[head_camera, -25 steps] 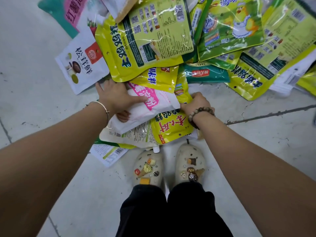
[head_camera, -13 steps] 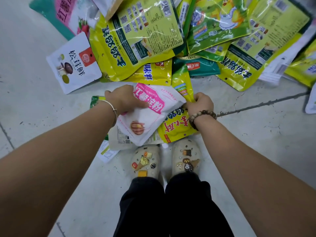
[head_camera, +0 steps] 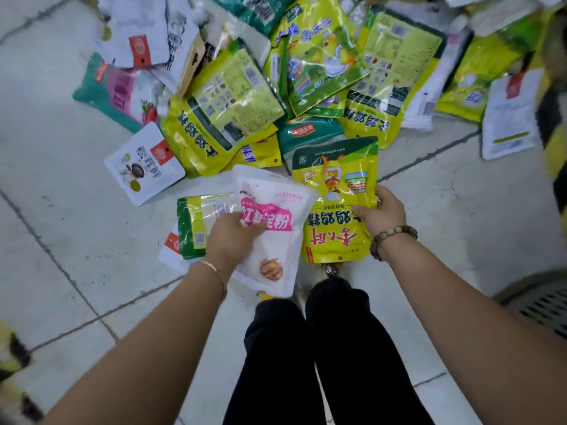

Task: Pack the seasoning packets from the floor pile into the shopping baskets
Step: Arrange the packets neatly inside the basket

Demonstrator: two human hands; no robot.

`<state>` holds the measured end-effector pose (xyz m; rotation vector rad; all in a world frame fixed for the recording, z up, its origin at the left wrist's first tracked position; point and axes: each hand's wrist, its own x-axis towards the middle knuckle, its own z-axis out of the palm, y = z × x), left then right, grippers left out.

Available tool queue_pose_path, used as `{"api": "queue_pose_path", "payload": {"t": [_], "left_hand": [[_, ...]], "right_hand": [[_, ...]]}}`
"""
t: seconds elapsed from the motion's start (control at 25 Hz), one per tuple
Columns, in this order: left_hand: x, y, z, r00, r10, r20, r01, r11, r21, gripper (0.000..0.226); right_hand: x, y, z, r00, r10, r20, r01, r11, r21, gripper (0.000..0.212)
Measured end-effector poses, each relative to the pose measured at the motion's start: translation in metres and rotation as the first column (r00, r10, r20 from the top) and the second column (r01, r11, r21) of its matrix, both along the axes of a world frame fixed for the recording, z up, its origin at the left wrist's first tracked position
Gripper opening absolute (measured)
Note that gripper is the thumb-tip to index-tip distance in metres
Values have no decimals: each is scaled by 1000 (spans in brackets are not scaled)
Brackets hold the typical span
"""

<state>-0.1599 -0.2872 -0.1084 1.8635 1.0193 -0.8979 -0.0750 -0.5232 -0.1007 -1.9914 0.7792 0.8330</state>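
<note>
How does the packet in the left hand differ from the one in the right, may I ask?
The white packet in the left hand carries a pink label; the yellow packet in the right hand has a green top. The white packet overlaps the yellow packet's edge. Both are flat pouches.

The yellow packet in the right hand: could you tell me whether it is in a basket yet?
Not yet: the right hand grips the yellow packet by its edge, apart from the grey basket at right.
</note>
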Motion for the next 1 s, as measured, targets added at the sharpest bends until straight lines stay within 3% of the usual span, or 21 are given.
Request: {"api": "queue_pose_path", "payload": {"t": [0.32, 0.56, 0.68, 0.88, 1.0], "left_hand": [[10, -23, 142, 913, 347, 213, -351, 936, -21, 11], [38, -43, 248, 931, 218, 291, -240, 970, 42, 21], [42, -69, 291, 944, 125, 304, -140, 990, 31, 22], [36, -129, 328, 941, -6, 338, 14, 1000, -22, 22], [23, -177, 332, 918, -121, 377, 128, 992, 8, 24]], "right_hand": [[-15, -33, 140, 970, -216, 113, 215, 976, 20, 45], [-40, -67, 249, 934, -321, 158, 309, 946, 95, 35], [-64, -95, 290, 881, -450, 149, 418, 885, 204, 32], [-115, -152, 317, 727, -683, 73, 606, 688, 399, 38], [-148, -190, 315, 565, -824, 52, 730, 528, 434, 42]]}}
